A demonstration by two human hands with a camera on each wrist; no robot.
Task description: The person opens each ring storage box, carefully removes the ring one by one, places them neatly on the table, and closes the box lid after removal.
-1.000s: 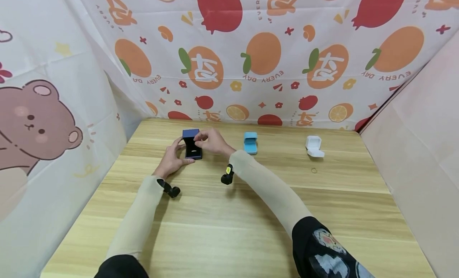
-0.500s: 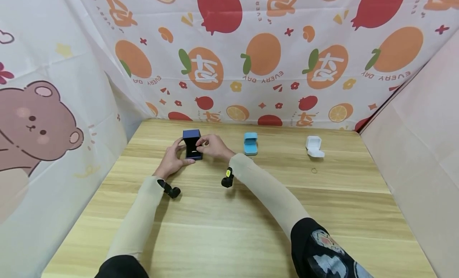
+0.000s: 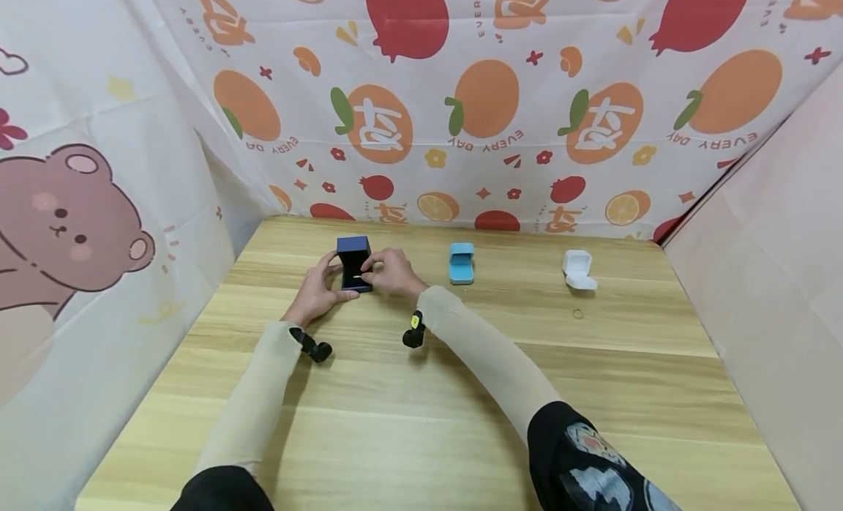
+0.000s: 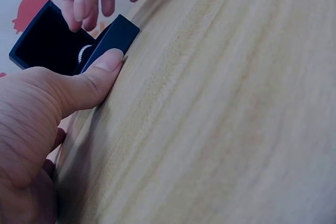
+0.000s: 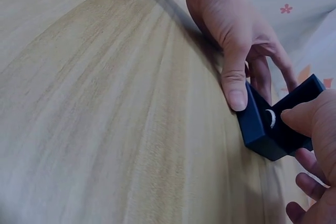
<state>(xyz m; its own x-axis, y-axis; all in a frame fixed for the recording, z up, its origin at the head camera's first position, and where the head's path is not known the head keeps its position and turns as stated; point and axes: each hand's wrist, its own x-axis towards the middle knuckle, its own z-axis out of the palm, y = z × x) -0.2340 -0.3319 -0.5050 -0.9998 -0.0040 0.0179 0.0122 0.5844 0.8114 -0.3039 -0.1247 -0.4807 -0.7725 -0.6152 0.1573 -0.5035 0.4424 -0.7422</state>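
A dark blue ring box (image 3: 353, 246) stands with its lid raised at the back left of the table. My left hand (image 3: 312, 295) grips it, thumb (image 4: 107, 61) on the front of the base and fingers round the left side. A sparkling silver ring (image 5: 271, 118) sits upright in the black insert. Just over it is my right hand (image 3: 393, 271), its thumb (image 5: 299, 118) close beside the ring in the right wrist view. In the left wrist view the right fingers (image 4: 79, 3) hang above the ring, apart from it.
To the right stand a raised-lid light blue ring box (image 3: 462, 263) and a raised-lid white ring box (image 3: 579, 269). A thin gold ring (image 3: 578, 314) lies on the wooden table (image 3: 421, 408) in front of the white one. A fruit-print cloth (image 3: 421, 152) hangs behind.
My right hand has moved down from the raised lid to the ring in the base. The left hand keeps its grip on the dark blue box, which has stayed in place.
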